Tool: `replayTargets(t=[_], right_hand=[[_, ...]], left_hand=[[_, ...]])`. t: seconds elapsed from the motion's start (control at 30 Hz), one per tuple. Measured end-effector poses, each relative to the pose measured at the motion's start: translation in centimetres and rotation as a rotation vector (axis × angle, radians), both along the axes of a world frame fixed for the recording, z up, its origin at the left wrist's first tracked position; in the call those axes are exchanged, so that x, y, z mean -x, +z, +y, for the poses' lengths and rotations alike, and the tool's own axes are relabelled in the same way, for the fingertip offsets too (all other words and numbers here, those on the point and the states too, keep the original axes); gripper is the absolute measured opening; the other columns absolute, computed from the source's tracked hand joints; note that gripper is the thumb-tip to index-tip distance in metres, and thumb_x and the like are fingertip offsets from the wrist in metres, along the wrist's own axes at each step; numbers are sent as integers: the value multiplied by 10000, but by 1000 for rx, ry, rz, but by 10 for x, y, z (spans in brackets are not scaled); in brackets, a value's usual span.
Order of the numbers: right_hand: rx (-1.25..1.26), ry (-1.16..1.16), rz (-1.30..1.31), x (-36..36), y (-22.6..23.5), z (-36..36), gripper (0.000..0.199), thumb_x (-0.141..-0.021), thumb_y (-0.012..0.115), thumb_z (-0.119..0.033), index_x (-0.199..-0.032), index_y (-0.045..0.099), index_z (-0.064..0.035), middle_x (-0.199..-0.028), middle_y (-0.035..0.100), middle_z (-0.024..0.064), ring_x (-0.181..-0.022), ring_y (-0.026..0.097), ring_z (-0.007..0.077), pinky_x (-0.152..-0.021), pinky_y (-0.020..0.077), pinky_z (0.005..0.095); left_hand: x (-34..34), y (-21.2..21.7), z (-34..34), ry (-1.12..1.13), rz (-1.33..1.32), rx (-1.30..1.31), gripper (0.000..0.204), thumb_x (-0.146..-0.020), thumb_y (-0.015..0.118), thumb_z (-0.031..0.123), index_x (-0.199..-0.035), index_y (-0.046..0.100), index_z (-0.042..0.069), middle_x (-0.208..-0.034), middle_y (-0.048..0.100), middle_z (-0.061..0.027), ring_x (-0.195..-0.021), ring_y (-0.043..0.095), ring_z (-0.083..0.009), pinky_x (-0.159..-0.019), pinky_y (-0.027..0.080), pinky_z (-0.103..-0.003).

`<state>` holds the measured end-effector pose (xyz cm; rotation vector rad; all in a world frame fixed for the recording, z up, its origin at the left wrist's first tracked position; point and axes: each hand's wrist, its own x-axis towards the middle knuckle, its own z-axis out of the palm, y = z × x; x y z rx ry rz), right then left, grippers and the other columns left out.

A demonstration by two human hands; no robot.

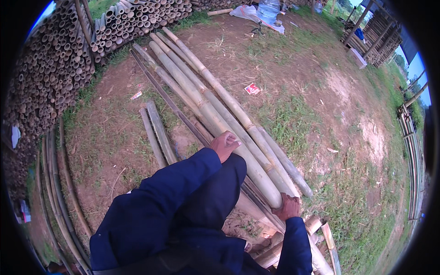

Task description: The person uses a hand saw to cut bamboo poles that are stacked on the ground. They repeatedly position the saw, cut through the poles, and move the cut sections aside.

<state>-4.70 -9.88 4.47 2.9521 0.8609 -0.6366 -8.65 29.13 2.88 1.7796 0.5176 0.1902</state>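
Note:
A long, thick bamboo pole slants from the upper left down to my knees, beside several other poles. My right hand is closed about the near end of the poles, its fingers partly hidden beneath. Above my bent knee, my left hand lies against the side of the thick pole with its fingers curled in. What those fingers hold, if anything, is hidden. A thinner jointed pole runs along the right, and a dark split strip along the left.
Short cut bamboo pieces lie near my right forearm. Two short lengths rest on the ground to the left. A tall bamboo stack stands at the far left. A large clear plastic bottle sits on white sheeting at the back.

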Motion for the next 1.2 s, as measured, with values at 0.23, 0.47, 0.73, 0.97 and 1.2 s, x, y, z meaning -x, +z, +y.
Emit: replayTargets(t=[0.23, 0.47, 0.73, 0.97, 1.2], right_hand=[[106, -90, -424, 44, 15, -129, 715, -552, 881, -199, -1175, 557, -61, -1077, 603, 176, -1093, 593, 365, -1082, 375, 487], [181, -229, -518, 77, 17, -193, 660, -562, 879, -195, -1127, 556, -83, -998, 569, 146, -1006, 587, 360, -1059, 376, 505], [262, -259, -380, 100, 1, -229, 758, -600, 883, -283, -1260, 556, -100, -1102, 573, 158, -1112, 558, 361, -1096, 352, 506], [258, -278, -335, 116, 5, -212, 742, -586, 866, -230, -1262, 586, -106, -1058, 576, 131, -1075, 581, 339, -1130, 343, 484], [273, -280, -272, 116, -7, -223, 792, -610, 857, -269, -1312, 539, -85, -1102, 583, 150, -1135, 572, 351, -1131, 337, 501]], left_hand=[[1, -79, 56, 274, -12, -454, 607, -854, 827, 313, -1262, 522, -18, -1181, 605, -205, -1077, 630, -305, -956, 518, -412], [-12, -138, 67, 485, 211, -87, 785, -794, 870, 473, -1260, 511, -46, -1193, 614, -221, -1083, 640, -331, -946, 521, -437], [-44, -171, 75, 338, 437, 562, 891, -717, 818, 725, -1166, 619, -19, -1105, 670, -167, -973, 670, -260, -787, 560, -396], [-53, -158, 74, 332, 521, 534, 886, -741, 790, 726, -1264, 657, 23, -1117, 703, -135, -885, 696, -243, -758, 545, -369], [-66, -183, 71, 345, 494, 509, 702, -787, 793, 646, -1153, 719, 51, -1035, 733, -81, -874, 694, -215, -743, 549, -360]])
